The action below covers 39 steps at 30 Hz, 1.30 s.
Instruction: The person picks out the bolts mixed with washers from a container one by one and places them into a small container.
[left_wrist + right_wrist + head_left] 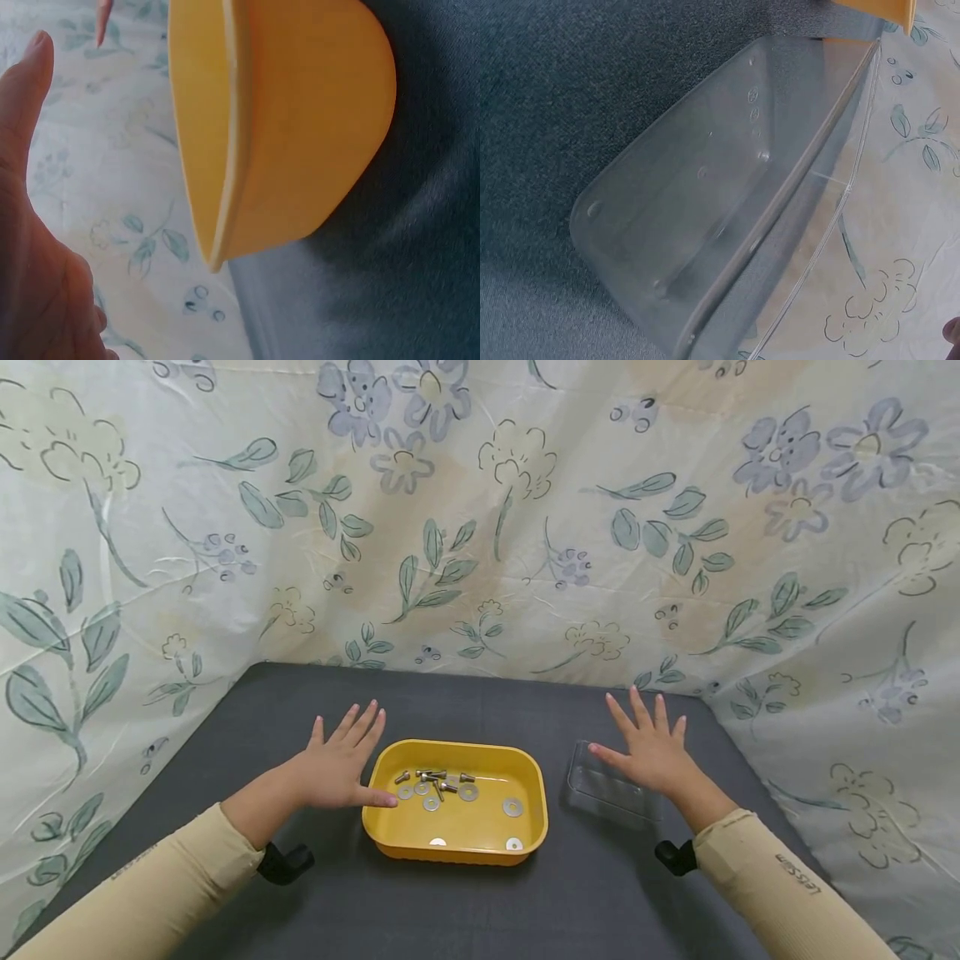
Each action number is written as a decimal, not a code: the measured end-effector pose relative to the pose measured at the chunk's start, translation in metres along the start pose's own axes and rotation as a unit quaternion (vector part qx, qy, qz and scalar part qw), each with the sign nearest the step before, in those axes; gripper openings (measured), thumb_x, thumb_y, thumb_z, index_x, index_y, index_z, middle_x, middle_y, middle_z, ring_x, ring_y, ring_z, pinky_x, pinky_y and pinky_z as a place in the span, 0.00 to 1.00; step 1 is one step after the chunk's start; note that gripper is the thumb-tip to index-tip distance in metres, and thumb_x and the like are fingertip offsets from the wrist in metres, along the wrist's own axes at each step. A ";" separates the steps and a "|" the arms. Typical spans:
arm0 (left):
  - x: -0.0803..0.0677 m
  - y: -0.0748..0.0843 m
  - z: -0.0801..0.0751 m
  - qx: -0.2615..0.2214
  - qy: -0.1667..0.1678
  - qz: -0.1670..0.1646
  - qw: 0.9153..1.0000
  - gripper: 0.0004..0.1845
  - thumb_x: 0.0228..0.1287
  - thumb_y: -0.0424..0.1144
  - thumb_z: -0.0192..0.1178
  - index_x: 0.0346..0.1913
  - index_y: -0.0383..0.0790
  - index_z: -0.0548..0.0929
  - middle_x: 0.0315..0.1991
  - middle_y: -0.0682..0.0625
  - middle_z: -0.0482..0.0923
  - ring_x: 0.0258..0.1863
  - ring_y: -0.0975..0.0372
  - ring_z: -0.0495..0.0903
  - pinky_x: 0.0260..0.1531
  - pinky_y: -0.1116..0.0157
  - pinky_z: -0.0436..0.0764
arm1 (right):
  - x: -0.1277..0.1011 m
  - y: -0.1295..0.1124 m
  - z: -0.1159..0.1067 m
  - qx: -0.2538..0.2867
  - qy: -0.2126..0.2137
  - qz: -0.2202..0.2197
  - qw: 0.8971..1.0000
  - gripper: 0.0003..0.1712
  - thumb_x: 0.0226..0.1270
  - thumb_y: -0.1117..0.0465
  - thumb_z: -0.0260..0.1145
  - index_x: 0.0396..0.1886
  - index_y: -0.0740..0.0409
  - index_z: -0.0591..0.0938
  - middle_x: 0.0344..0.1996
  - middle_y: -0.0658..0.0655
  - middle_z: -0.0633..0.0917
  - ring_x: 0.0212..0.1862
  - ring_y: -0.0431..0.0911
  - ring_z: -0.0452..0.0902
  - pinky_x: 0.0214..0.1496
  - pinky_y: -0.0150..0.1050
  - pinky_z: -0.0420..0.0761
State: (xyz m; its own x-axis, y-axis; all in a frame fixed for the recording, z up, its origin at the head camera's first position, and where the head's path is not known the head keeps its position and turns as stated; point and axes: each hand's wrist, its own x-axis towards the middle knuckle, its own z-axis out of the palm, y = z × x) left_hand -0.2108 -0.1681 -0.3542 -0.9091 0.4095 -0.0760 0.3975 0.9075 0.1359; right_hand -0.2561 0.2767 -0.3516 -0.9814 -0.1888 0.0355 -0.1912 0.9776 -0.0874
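Note:
A yellow tray (pixel 472 839) stands on the dark cloth, holding several screws (pixel 438 783) and several flat washers (pixel 512 807). My left hand (pixel 333 771) hovers at the tray's left side, fingers spread, its thumb over the rim in the head view. To the right, a clear plastic box (pixel 611 793) sits with nothing visible inside. Above its right part is my right hand (pixel 655 753), fingers spread and holding nothing. The left wrist view shows the tray's outer wall (pixel 315 127) beside the left thumb (pixel 26 97); the right wrist view shows the clear box (pixel 705 180) close up.
A dark grey cloth (pixel 480 910) covers the table. Behind it and along both sides hangs a floral curtain (pixel 450 568). Black wrist straps (pixel 285 864) show below the cuffs of both beige sleeves (pixel 172 877).

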 end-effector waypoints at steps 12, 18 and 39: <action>0.003 0.002 0.027 -0.031 -0.035 0.005 0.999 0.67 0.38 0.79 0.52 0.72 0.38 0.38 0.73 0.44 0.30 0.70 0.48 0.32 0.56 0.34 0.30 | 0.003 -0.001 0.005 -0.002 0.001 -0.002 1.000 0.54 0.56 0.26 0.48 0.73 0.45 0.40 0.70 0.61 0.30 0.66 0.69 0.20 0.53 0.73 0.26; 0.005 0.003 0.038 -0.023 -0.051 0.012 0.998 0.68 0.37 0.79 0.53 0.72 0.38 0.37 0.72 0.44 0.28 0.70 0.48 0.33 0.56 0.33 0.34 | 0.003 0.000 0.009 0.003 0.003 0.002 1.000 0.57 0.52 0.21 0.44 0.73 0.45 0.40 0.71 0.62 0.32 0.66 0.68 0.19 0.53 0.73 0.27; 0.004 0.007 0.040 -0.017 -0.056 0.010 0.998 0.71 0.32 0.79 0.56 0.71 0.32 0.41 0.72 0.40 0.30 0.71 0.48 0.35 0.58 0.35 0.39 | 0.005 0.001 0.010 0.004 0.001 0.001 1.000 0.57 0.52 0.21 0.43 0.73 0.45 0.39 0.71 0.62 0.33 0.67 0.66 0.19 0.54 0.73 0.27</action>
State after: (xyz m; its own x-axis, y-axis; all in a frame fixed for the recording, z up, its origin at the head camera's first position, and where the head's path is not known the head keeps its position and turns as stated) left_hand -0.2066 -0.1559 -0.3926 -0.8811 0.4365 -0.1821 0.4086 0.8964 0.1717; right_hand -0.2613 0.2755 -0.3612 -0.9816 -0.1872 0.0365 -0.1899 0.9771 -0.0957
